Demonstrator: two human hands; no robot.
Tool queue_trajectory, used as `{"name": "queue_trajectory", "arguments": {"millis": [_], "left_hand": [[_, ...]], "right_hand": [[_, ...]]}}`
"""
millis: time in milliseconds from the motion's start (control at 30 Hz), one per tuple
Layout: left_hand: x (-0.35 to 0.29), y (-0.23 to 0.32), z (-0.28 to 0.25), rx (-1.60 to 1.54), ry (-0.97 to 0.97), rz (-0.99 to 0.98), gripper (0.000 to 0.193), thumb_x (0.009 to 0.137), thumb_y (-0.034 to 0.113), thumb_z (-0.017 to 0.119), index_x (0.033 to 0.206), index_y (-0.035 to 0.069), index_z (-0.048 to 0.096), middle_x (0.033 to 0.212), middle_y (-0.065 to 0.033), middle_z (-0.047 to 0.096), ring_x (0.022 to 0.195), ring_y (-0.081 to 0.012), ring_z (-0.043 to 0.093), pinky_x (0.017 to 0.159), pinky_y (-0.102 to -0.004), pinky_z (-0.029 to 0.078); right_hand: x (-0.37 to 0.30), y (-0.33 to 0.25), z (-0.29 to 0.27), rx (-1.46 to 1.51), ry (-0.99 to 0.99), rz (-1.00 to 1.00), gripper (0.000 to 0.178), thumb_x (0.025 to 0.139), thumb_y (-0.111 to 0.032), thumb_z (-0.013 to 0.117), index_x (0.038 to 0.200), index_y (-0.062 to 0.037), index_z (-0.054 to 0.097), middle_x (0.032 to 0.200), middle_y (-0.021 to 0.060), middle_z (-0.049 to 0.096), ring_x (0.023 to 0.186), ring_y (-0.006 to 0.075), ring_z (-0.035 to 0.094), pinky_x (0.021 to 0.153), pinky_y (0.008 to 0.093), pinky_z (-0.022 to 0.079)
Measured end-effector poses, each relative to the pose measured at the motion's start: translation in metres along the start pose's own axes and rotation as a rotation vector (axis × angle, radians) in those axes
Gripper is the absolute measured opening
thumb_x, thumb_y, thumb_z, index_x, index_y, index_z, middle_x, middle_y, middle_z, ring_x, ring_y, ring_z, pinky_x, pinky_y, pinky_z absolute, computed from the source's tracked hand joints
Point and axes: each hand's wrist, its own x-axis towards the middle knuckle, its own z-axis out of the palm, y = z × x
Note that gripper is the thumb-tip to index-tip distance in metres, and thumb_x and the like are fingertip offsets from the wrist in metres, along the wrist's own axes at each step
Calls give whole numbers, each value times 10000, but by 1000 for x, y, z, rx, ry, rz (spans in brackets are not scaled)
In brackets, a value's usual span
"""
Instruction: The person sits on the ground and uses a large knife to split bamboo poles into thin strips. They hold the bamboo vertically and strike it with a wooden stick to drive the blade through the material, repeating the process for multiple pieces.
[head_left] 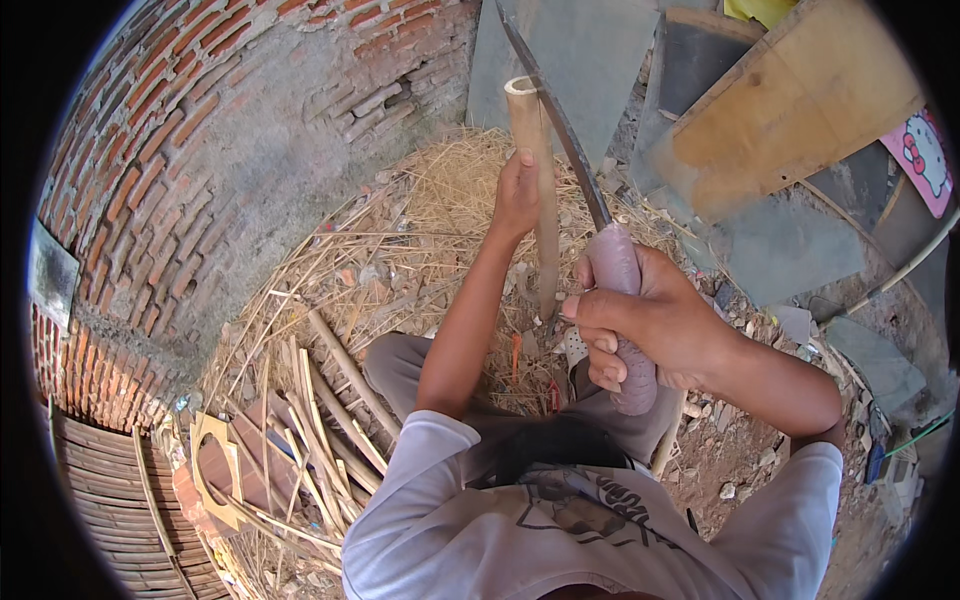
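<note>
My left hand (517, 197) is closed round an upright bamboo pole (545, 222), a little below its open, hollow top end. The pole's lower end reaches down to the littered ground. In my right hand (650, 322) is a machete, its thick pinkish handle (615, 258) wrapped by my fingers. The long dark blade (567, 133) slants up and to the left, passing close beside the pole's top. Whether the blade touches the bamboo, I cannot tell.
A brick wall (190, 150) rises at the left. Straw and bamboo shavings (440, 200) cover the ground, with split bamboo strips (310, 440) at the lower left. Flat grey sheets (800, 250) and a brown board (790, 110) lie at the right. A slatted bamboo panel (130, 500) stands lower left.
</note>
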Motion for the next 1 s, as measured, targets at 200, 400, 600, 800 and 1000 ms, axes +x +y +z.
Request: {"name": "queue_trajectory", "arguments": {"millis": [200,400,600,800,1000], "left_hand": [[-70,116,-10,-158,66,-229,781,958,657,402,1341,-23,389,1281,-187,488,1163,-250,506,955,-409,421],[-146,211,11,-163,-100,-138,1169,794,657,684,1509,-30,66,1464,-197,300,1316,-287,408,1061,-394,347],[-142,211,-16,124,-197,-274,932,931,304,666,1534,-28,38,1452,-229,368,1305,-293,439,1060,-384,370],[-136,229,-23,-62,36,-458,711,990,254,568,1514,-33,181,1023,-134,591,720,-131,591,629,-249,504],[-138,233,-58,122,210,-404,614,973,209,603,1467,-31,328,748,-20,552,507,-51,499,448,-200,420]], "right_hand": [[1,8,-6,4,38,-80,183,933,-86,639,982,-63,464,640,36,496,475,145,511,468,318,437],[37,13,14,-307,-4,-328,335,983,-370,593,996,-38,549,784,19,557,726,103,555,636,247,460],[69,31,13,-446,78,-478,483,972,-449,546,951,32,586,823,91,611,758,157,605,683,300,489],[70,25,-22,-722,76,-487,506,991,-458,529,1068,38,596,807,68,580,741,145,550,703,296,473],[64,40,-144,-447,592,-662,260,982,-299,566,1000,-45,621,963,6,580,917,97,500,823,273,394]]}}
